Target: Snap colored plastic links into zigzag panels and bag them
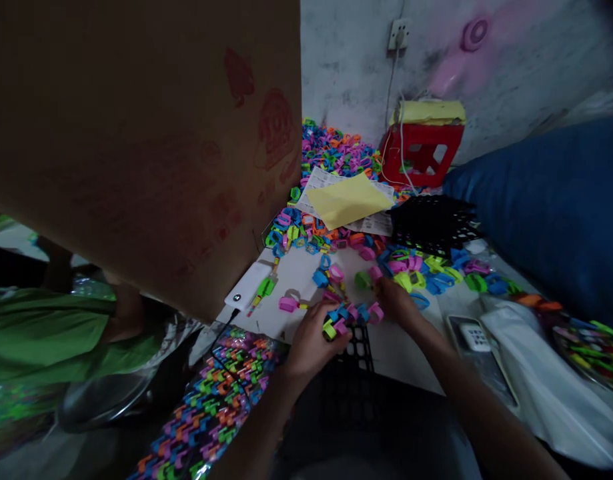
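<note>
My left hand (313, 337) is curled round the far end of a black grid tray (359, 347), beside a row of small loop-shaped plastic toys (342, 321) in yellow-green, pink and blue. The fingers press against these toys. To the right, my right hand (393, 300) pinches a pink and green plastic toy (369, 277), smeared by motion. More loose toys (326, 270) lie on the white tabletop (296, 267) just past my hands, and a pink one (288, 304) lies to the left.
A large cardboard box (186, 133) rises at left. Heaped toys (341, 150), yellow paper (351, 200), stacked black grids (433, 220) and a red stool (429, 150) stand behind. A white power bank (249, 287) is left, a phone (481, 357) right. Another person's green-clothed leg (46, 333) shows at left.
</note>
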### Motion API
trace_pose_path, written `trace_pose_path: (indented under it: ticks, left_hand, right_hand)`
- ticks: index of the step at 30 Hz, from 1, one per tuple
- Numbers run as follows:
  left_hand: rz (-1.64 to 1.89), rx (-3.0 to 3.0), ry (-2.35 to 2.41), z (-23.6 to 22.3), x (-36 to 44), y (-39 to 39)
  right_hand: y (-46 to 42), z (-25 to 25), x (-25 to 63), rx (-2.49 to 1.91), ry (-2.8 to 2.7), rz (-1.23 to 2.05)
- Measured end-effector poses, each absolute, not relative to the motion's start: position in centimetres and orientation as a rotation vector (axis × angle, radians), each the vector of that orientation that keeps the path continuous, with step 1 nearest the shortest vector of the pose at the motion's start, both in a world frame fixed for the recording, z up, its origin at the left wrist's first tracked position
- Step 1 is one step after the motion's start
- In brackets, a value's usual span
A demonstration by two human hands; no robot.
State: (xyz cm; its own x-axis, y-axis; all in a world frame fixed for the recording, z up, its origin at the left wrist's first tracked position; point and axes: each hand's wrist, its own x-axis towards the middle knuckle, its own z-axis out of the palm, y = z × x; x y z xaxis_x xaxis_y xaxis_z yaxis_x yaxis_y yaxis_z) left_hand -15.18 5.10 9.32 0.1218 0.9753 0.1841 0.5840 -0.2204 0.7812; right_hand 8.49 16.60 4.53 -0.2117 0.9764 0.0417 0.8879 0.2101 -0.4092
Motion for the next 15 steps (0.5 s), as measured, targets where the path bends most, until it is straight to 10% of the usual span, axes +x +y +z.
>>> trace_pose_path:
  ticks: [8, 15]
  left_hand:
    - [0.970, 1.916, 1.462, 8.9, -13.8, 4.9]
    - [0.911, 1.907, 1.387, 9.6, -13.9, 5.4]
  right_hand:
    - [6.7, 3.9, 13.5, -1.342, -0.921, 1.066]
    - [3.2, 4.3, 6.7, -1.379, -1.188, 1.341]
